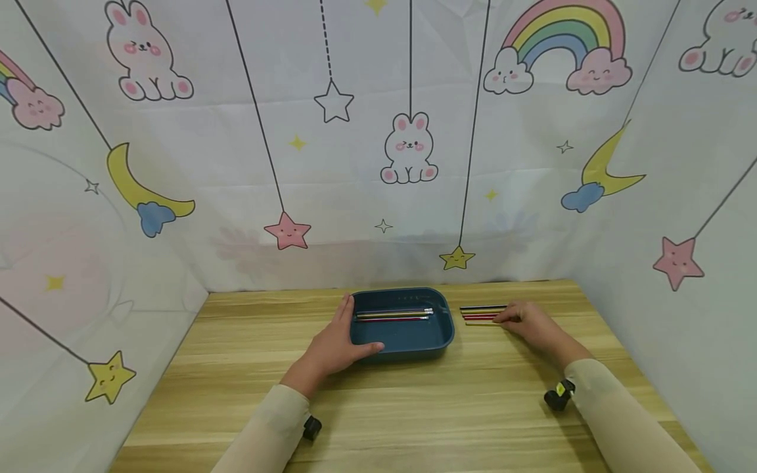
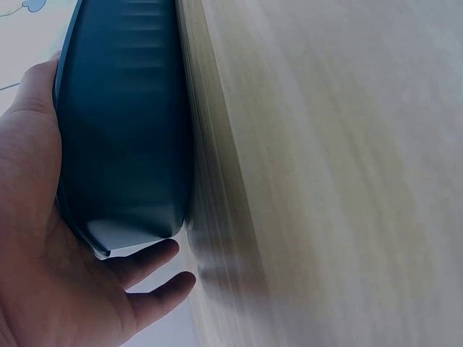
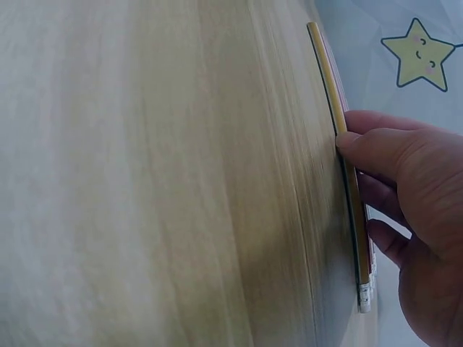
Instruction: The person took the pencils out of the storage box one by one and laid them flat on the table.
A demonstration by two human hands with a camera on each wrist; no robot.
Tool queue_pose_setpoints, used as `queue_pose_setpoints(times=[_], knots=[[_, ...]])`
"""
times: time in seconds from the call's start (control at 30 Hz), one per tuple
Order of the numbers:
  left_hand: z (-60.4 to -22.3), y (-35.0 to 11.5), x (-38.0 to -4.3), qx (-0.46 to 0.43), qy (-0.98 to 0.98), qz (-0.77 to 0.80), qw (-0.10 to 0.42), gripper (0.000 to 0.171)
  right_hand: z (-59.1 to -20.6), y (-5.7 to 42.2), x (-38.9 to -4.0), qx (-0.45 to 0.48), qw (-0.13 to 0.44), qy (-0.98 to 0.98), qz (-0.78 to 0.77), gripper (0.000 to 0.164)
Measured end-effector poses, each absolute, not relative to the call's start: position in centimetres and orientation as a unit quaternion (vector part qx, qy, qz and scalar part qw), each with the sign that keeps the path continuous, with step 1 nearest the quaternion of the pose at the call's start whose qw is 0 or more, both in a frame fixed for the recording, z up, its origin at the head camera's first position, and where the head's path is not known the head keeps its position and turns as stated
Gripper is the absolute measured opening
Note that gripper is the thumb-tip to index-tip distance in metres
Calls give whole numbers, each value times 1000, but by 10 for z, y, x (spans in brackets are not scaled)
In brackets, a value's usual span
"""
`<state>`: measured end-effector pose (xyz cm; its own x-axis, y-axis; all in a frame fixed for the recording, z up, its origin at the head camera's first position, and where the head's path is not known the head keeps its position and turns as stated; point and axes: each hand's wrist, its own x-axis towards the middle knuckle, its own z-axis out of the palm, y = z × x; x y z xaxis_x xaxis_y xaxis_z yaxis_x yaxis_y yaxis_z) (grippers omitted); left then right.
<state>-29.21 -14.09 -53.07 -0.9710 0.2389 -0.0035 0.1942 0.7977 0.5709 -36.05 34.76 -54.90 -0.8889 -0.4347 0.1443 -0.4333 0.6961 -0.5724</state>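
Note:
A dark blue tray (image 1: 408,353) stands on the table, with several pencils (image 1: 390,315) lying lengthwise inside, their eraser ends to the right. My left hand (image 1: 334,345) holds the tray's left end, thumb over the front rim and fingers along the side. Its fingers spread past the tray's corner in the left wrist view. To the right of the tray, my right hand (image 1: 532,326) pinches a yellow pencil (image 3: 334,87) between thumb and fingers. That pencil has a white eraser end and is the nearest of a row of pencils (image 1: 480,312), whose right ends my hand hides.
The wooden table (image 1: 426,414) reaches back to a white cloth (image 1: 355,197) printed with rabbits, stars and moons. Cloth also hangs along both sides. A small black device (image 1: 558,395) is on the right wrist and another black device (image 1: 312,428) on the left.

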Motion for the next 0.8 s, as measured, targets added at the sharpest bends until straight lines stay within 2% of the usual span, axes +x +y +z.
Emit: queue_pose_setpoints(times=[0.47,0.8], knots=[[-533,-141,-294,116,948,296,38,135,-539,341,-359,-215,-3,917,-335,13],[-531,-140,-292,114,948,296,39,135,-513,291,-366,-228,7,908,-352,18]])
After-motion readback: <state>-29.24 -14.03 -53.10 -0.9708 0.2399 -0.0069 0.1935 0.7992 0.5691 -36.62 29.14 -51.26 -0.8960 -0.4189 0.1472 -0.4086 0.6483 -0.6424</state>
